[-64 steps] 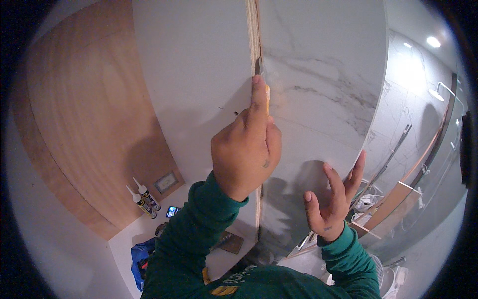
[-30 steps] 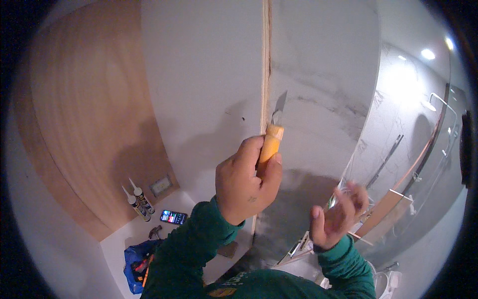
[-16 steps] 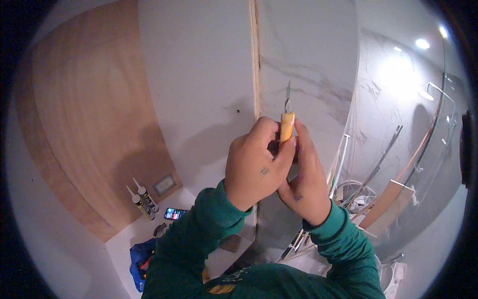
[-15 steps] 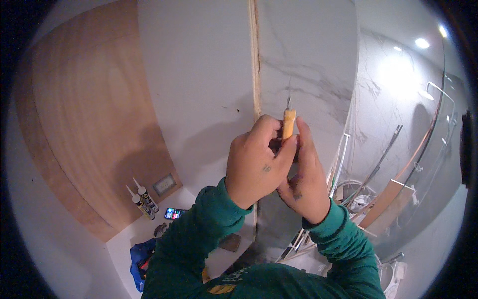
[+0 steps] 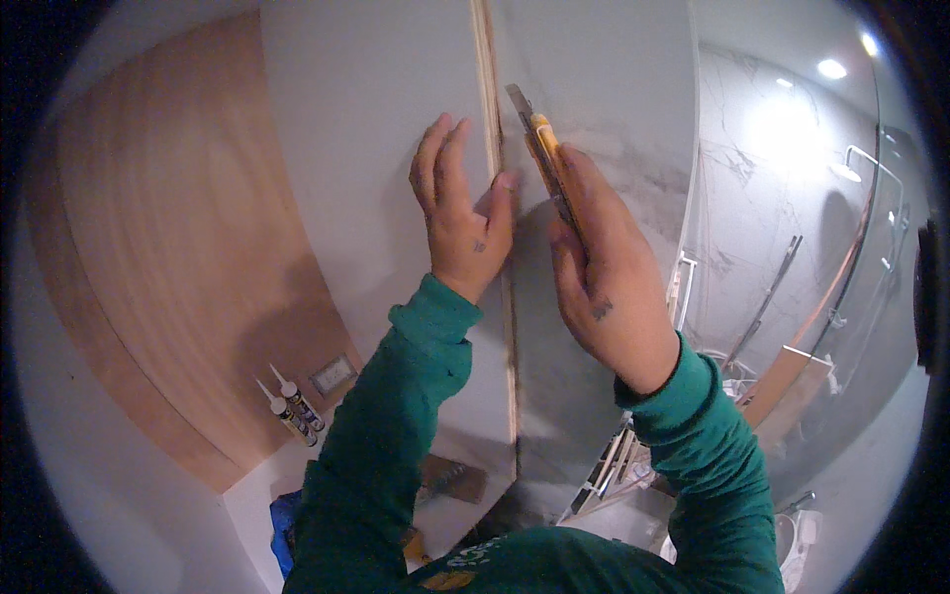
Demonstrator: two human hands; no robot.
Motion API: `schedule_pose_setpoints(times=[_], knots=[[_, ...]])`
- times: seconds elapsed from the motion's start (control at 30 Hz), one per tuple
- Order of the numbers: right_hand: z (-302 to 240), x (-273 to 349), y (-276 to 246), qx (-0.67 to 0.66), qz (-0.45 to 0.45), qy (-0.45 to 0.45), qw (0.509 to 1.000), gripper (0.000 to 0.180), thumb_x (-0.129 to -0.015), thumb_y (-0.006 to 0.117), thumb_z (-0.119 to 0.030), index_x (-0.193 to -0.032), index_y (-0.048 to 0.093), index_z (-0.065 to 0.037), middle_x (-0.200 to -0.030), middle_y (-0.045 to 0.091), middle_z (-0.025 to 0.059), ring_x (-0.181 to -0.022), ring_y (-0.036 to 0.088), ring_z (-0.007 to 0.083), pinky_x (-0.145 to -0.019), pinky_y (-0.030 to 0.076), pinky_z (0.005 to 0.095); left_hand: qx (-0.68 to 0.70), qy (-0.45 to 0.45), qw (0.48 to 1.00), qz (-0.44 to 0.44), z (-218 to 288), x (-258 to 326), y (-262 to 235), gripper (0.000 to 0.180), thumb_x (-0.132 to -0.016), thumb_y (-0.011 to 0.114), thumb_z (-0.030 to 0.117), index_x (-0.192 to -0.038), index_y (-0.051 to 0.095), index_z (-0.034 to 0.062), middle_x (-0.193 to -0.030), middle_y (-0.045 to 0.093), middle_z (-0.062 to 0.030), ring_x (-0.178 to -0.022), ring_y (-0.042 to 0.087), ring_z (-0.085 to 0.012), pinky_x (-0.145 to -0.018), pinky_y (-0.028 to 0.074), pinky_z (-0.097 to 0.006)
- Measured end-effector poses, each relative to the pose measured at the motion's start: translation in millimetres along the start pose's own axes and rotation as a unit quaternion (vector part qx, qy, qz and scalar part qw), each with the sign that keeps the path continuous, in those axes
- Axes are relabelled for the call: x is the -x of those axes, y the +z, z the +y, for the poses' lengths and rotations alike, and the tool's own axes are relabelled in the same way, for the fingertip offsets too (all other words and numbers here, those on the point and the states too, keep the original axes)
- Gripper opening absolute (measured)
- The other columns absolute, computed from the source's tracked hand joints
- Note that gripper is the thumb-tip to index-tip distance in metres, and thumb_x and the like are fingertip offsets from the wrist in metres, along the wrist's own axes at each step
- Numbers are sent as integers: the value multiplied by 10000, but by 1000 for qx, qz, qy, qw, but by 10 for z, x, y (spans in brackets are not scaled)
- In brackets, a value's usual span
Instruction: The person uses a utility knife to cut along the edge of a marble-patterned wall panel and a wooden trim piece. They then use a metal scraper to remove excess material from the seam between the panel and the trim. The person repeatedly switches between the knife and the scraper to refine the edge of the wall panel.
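My right hand (image 5: 618,272) is closed round a yellow utility knife (image 5: 550,148), whose blade is out and points up and to the left. The blade tip is near a vertical wooden strip (image 5: 492,109) that runs between a plain pale panel (image 5: 371,119) and a grey marble-patterned panel (image 5: 584,79). Whether the blade touches anything I cannot tell. To the left of the strip, my left hand (image 5: 463,213) is open with nothing in it. Its fingers point up over the pale panel, and its thumb reaches toward the strip.
Two sealant tubes (image 5: 297,408) stand at the lower left by a wall outlet (image 5: 333,376) on a wooden panel (image 5: 178,228). A blue bag (image 5: 284,530) lies below them. To the right are a shower head (image 5: 846,171), a glass panel (image 5: 871,327) and leaning boards (image 5: 787,381).
My hands have come apart. The left has opened and moved to the left of the strip. The right has kept the knife and tilted it leftward, with more blade showing.
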State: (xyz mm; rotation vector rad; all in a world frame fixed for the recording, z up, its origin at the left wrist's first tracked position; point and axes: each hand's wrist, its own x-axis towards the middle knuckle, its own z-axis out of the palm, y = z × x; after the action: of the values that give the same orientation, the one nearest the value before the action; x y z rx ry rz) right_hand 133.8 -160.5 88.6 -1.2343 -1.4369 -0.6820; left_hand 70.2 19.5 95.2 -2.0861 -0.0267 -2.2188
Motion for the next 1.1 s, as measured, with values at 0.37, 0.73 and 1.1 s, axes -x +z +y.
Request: schedule_pose_setpoints(times=[0.37,0.73,1.1], knots=[[52,-206,35,-34,17,-11,999,578,-964,545,56,-1527,442,-24,-1430,567,280,-1279,607,433,-1040,500,425,45,-5,999,-10,-20,51,22,509,-967,638,71,-1460,518,28,-1591,393,-193,-1471,350,-404,-1218,285,-498],[28,-362,34,-28,34,-24,999,517,-1002,541,12,-1512,466,-17,-1425,585,268,-1294,611,396,-1072,475,404,62,-4,998,-2,-13,42,51,512,-952,653,69,-1449,532,50,-1587,415,-175,-1449,376,-398,-1209,272,-515],[98,-376,48,65,61,-65,994,506,-1036,533,-34,-1538,468,-59,-1376,630,239,-1077,707,321,-927,545,373,45,17,999,19,29,11,85,510,-947,648,78,-1443,534,54,-1557,442,-179,-1420,418,-413,-1211,245,-585]])
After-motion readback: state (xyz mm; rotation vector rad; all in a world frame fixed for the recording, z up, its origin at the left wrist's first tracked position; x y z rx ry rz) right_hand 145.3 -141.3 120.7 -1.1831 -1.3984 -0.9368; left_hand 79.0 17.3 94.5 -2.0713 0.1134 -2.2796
